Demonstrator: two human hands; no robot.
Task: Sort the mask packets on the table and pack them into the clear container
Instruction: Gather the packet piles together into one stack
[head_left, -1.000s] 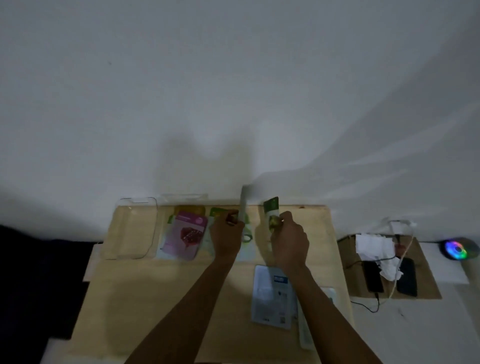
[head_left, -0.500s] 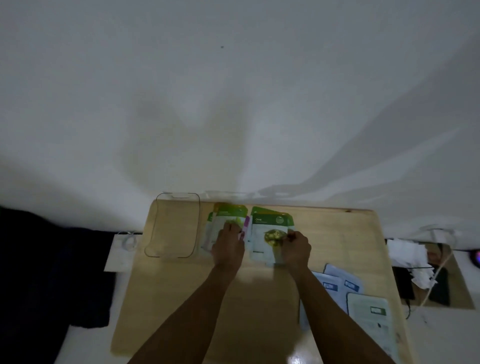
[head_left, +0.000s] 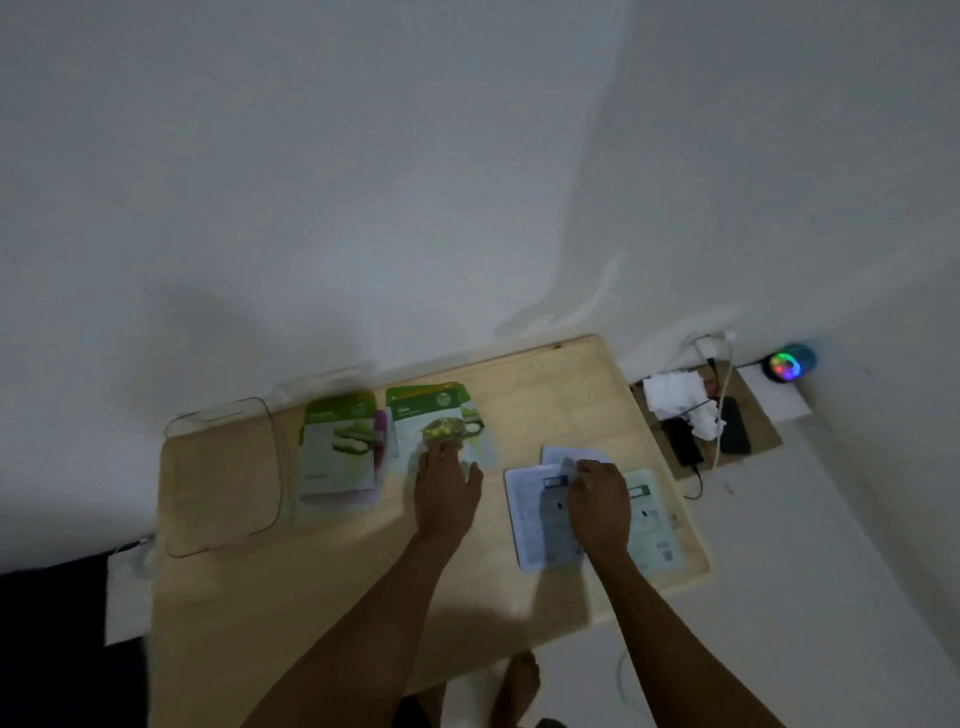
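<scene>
A clear container (head_left: 224, 478) lies empty at the table's left end. Beside it is a stack of green mask packets (head_left: 338, 452) with a purple one showing at its edge. Further right lies a second green stack, the olive packets (head_left: 434, 421). My left hand (head_left: 447, 488) rests flat on the near edge of the olive stack, fingers spread. On the right, white packets with blue labels (head_left: 535, 514) and a pale green-labelled packet (head_left: 652, 519) lie overlapping. My right hand (head_left: 597, 499) presses on the white packets, fingers curled at the top edge of one.
The wooden table (head_left: 363, 582) stands against a white wall. A cardboard sheet (head_left: 763, 431) on the floor to the right holds crumpled tissue, two phones and cables. A glowing coloured speaker (head_left: 787, 364) sits beyond it. A foot (head_left: 517, 686) shows below the table edge.
My right hand left the olive packet and moved right onto the white packets. My left hand shifted from the left green stack to the olive stack. The camera view swung left.
</scene>
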